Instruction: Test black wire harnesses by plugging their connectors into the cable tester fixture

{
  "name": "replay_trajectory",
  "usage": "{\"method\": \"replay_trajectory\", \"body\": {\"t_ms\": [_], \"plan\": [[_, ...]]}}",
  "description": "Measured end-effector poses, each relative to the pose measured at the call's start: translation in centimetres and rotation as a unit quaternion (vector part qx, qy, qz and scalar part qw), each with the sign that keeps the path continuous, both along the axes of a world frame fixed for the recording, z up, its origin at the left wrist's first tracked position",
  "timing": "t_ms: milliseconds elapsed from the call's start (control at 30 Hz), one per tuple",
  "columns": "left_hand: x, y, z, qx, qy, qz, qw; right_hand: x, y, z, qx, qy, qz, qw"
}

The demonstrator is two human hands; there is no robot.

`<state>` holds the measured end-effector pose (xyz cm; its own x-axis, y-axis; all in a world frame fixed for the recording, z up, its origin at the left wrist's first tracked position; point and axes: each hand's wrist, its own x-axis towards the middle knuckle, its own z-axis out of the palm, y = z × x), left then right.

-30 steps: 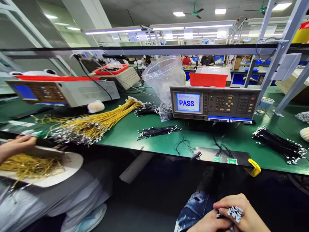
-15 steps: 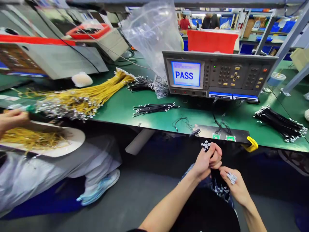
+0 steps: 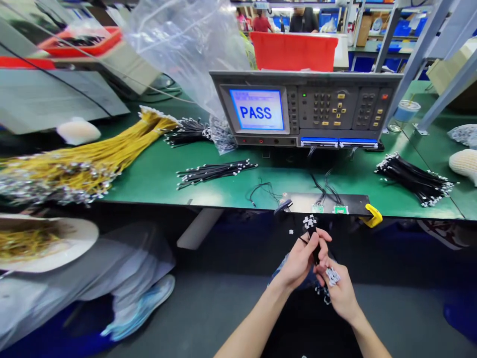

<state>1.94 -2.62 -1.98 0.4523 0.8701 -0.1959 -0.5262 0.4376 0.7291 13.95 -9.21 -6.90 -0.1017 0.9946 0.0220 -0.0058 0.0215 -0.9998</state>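
Pinching a bundle of black cables (image 3: 316, 257) between thumb and fingers of the left hand (image 3: 301, 259), just in front of the bench's (image 3: 219, 195) front edge, with white connectors (image 3: 309, 221) pointing up. Curling the fingers of the right hand (image 3: 343, 293) around a second cluster of white-ended cables (image 3: 333, 276), lower and farther from the edge; hard to tell whether joined to the first bundle. Poking out to the left, near the front edge: one stray connector (image 3: 291, 231).

Along that edge, above the hands: a black board (image 3: 356, 201) with small green circuit boards (image 3: 340, 210) and, at its right end, a yellow piece (image 3: 373, 216). Behind, a tester (image 3: 305, 112) showing "PASS". Toward the bench's right side, a black cable pile (image 3: 415, 180); left of the board, loose black cables (image 3: 216, 171); toward the left front edge, yellow cables (image 3: 122, 149).
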Motion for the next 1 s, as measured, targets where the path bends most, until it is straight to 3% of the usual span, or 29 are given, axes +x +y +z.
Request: {"method": "replay_trajectory", "body": {"t_ms": [133, 233, 367, 500, 667, 833, 1000], "plan": [[0.3, -1.1, -0.7, -0.021, -0.013, 0.016, 1.0, 0.0, -0.6, -0.5, 0.022, -0.027, -0.003, 0.999], [0.6, -1.7, -0.7, 0.004, -0.021, 0.016, 1.0, 1.0, -0.4, 0.0, 0.052, -0.044, 0.005, 0.998], [0.0, -2.0, 0.0, 0.045, 0.002, -0.012, 0.999, 3.2, 0.7, 1.4, 0.076, -0.067, 0.029, 0.994], [-1.5, -1.7, 0.7, 0.044, 0.061, -0.014, 0.997, 5.2, 2.2, 3.3, 0.075, -0.06, -0.016, 0.995], [-1.6, -1.7, 0.9, 0.03, 0.143, -0.056, 0.988, 4.4, 3.8, 5.1, 0.088, -0.023, -0.05, 0.995], [-0.8, -1.9, 0.4, 0.036, 0.188, -0.074, 0.979, 2.0, 4.2, 4.8, 0.106, 0.031, -0.097, 0.989], [-1.0, -1.7, -0.5, -0.003, 0.197, -0.062, 0.978, 2.4, 3.8, 3.6, 0.105, 0.0, -0.164, 0.981]]}}
